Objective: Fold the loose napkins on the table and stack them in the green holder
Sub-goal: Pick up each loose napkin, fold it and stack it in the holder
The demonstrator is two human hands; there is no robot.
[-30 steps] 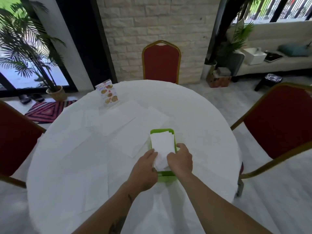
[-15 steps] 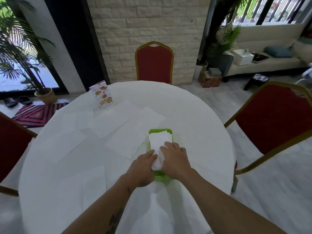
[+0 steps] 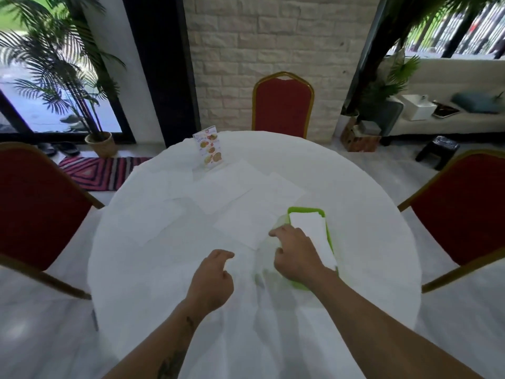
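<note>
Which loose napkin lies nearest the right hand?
The flat white paper napkin directly left of the green plastic holder; the right hand reaches its edge, the others lie farther back.

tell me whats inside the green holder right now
Folded white napkins lie stacked inside the green holder. The right hand covers the holder's near left part, so how many napkins are stacked there cannot be told.

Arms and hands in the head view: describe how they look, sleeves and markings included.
Both forearms are bare, with no sleeves, gloves, watch or rings visible. The left hand belongs to a forearm carrying dark tattoo marks, a small one near the wrist and a larger one farther back. The right hand and its forearm show no markings.
</note>
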